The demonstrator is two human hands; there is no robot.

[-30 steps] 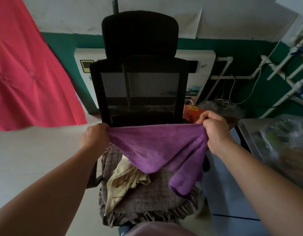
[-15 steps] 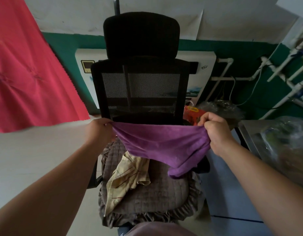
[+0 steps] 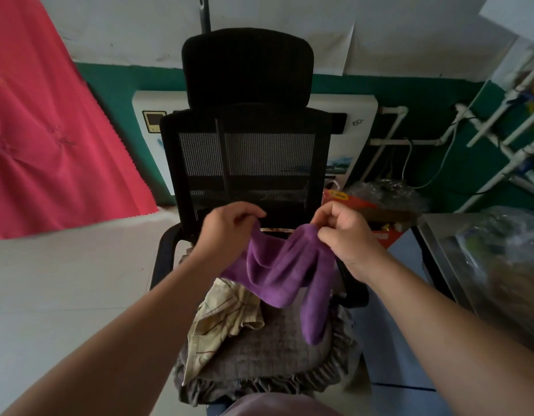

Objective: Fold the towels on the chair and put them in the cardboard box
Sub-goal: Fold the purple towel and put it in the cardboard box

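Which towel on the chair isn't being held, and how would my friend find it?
Find the black mesh office chair and its grey quilted seat cushion. On the cushion's left side lies a crumpled cream towel with thin dark red lines, unlike the plain purple towel in both hands.

The chair [image 3: 247,163] stands in the middle of the frame, and a wall unit [image 3: 346,136] is behind it. On its seat cushion [image 3: 259,355], a crumpled cloth [image 3: 223,319] lies at the left. Above the seat, the left hand [image 3: 226,232] and right hand [image 3: 346,235] hold a towel [image 3: 277,271] between them. A box [image 3: 379,217] is at the right of the chair, and a hanging sheet [image 3: 49,130] is at upper left.
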